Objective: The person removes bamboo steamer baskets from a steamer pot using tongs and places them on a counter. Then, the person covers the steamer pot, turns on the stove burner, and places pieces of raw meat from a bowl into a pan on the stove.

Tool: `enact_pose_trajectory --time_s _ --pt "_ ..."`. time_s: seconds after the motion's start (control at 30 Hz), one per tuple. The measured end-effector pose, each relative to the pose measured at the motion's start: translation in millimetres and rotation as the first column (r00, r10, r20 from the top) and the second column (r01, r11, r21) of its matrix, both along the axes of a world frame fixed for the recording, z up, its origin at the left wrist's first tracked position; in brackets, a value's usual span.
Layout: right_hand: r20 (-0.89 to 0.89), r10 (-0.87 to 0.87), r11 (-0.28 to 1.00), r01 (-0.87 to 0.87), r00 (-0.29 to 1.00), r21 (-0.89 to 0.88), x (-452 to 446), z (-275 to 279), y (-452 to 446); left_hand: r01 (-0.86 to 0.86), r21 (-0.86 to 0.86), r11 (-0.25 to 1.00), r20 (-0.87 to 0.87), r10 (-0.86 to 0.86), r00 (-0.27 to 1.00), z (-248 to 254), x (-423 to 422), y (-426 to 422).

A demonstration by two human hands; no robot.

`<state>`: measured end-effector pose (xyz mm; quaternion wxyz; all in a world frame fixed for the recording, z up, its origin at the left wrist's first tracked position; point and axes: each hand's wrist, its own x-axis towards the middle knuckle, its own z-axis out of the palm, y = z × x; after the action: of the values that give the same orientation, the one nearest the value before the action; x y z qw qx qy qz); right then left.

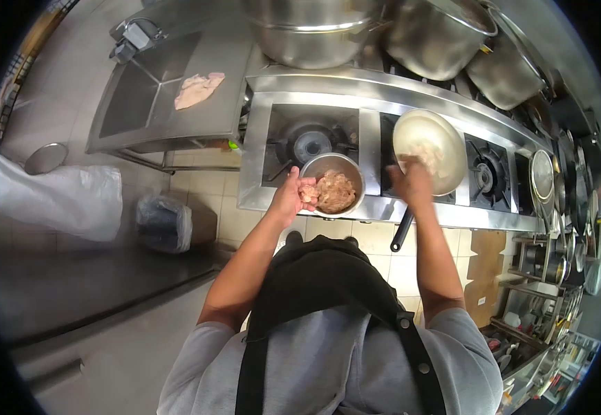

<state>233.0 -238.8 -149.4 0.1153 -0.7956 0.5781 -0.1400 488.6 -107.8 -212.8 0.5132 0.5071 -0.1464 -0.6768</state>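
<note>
A metal bowl of raw meat pieces rests at the front edge of the stove. My left hand is at the bowl's left side, its fingers curled around some pieces of meat over the rim. On the burner to the right sits a light-coloured frying pan, its black handle pointing toward me. Over the pan's lower left edge is my right hand, blurred by motion, so its fingers cannot be made out. Pale meat pieces lie in the pan beside it.
Large steel pots stand behind the stove. A pink cloth lies on the steel sink counter at left. A lined bin stands below it. Pans and ladles hang at far right.
</note>
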Motion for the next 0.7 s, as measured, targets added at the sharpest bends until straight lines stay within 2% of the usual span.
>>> enact_pose_trajectory --time_s 0.03,0.07,0.1,0.17,0.2,0.3,0.37,0.4,0.43,0.47,0.5,0.53,0.57,0.6,0.63,0.7 --pt "0.131 0.261 0.965 -0.261 0.957 -0.015 8.3 -33.3 0.8 -0.012 0.02 1.0 0.0 0.012 1.0 -0.5 -6.2 -3.3" --pt "0.198 0.278 0.935 -0.312 0.94 0.167 39.0 8.0 35.7 -0.019 0.038 0.999 0.001 0.019 1.0 -0.6 -12.6 -6.7" --pt "0.203 0.329 0.886 -0.376 0.922 0.271 56.7 -6.7 46.8 0.001 0.032 0.999 -0.002 -0.001 1.0 0.6 -18.4 -9.7" --pt "0.279 0.567 0.812 -0.583 0.775 -0.029 80.1 -24.3 66.2 0.035 -0.032 0.999 -0.099 -0.038 0.994 4.0 -25.5 -12.6" --pt "0.277 0.557 0.82 -0.572 0.783 -0.034 79.4 -35.2 65.2 0.063 -0.057 0.996 -0.099 -0.068 0.993 -10.1 -22.4 -13.2" --pt "0.363 0.52 0.84 -0.541 0.773 -0.052 77.1 -51.9 60.4 0.03 -0.055 0.998 -0.101 -0.035 0.994 24.8 -27.0 -9.9" --pt "0.583 0.274 0.851 -0.476 0.764 0.224 62.6 -51.8 49.5 0.048 -0.066 0.997 -0.054 -0.051 0.997 27.0 -23.5 -9.9" --pt "0.781 0.258 0.856 -0.51 0.569 0.088 53.2 -82.7 37.4 0.067 -0.074 0.995 -0.005 -0.068 0.998 27.2 -21.2 -9.0" --pt "0.619 0.281 0.905 -0.418 0.734 0.084 42.4 -69.4 21.5 0.059 -0.072 0.996 -0.006 -0.06 0.998 26.2 -19.3 -7.5" --pt "0.723 0.098 0.945 -0.292 0.684 0.148 32.7 -67.2 8.6 0.059 -0.087 0.995 0.075 -0.052 0.996 24.5 -17.0 -6.3" --pt "0.704 0.069 0.986 -0.155 0.706 0.059 21.6 -101.2 -24.9 0.059 -0.098 0.993 0.156 -0.043 0.987 22.2 -14.3 -4.6" --pt "0.486 0.046 0.999 -0.038 0.873 -0.027 15.0 -65.2 -32.2 0.049 -0.094 0.994 0.156 -0.034 0.987 17.7 -10.1 -2.2" --pt "0.448 0.008 0.995 0.037 0.894 -0.091 7.3 -70.2 -49.7 0.02 -0.027 0.999 0.264 -0.012 0.964 11.3 -4.8 0.0" --pt "0.266 -0.036 0.997 0.052 0.963 -0.053 -6.0 -97.5 -80.5 -0.014 0.036 0.999 0.371 0.0 0.929 4.6 0.2 1.8" --pt "0.348 -0.03 0.994 0.064 0.937 -0.088 -8.6 -98.7 -86.8 -0.018 0.039 0.999 0.371 0.002 0.928 -3.2 4.8 3.9" --pt "0.236 -0.015 0.999 0.025 0.972 -0.04 -13.5 -99.3 -102.2 -0.07 0.144 0.987 0.462 -0.004 0.887 -15.1 11.2 8.3"
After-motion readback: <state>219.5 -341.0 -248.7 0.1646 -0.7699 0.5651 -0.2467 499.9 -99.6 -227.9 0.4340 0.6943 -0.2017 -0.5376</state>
